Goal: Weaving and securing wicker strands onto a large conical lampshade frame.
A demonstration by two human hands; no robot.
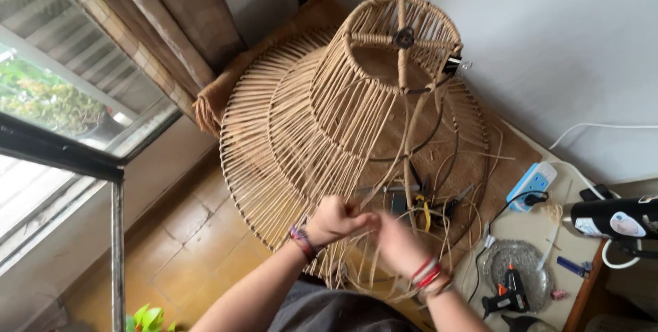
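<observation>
A large tiered rattan lampshade frame point(343, 106) fills the middle of the view, tipped so its narrow top points to one o'clock. At six o'clock the left hand point(334, 220) has its grip curled tight around loose rattan strands point(384, 188) at the frame's lower rim. The right hand point(397, 243), touching it, pinches the same strands. At four o'clock on the tabletop point(528, 232) lie a glue gun point(507, 294), a glass dish point(531, 263) and a power strip point(532, 185).

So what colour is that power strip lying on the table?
The power strip is white with a blue edge, seen best in the head view, the only one here.
</observation>
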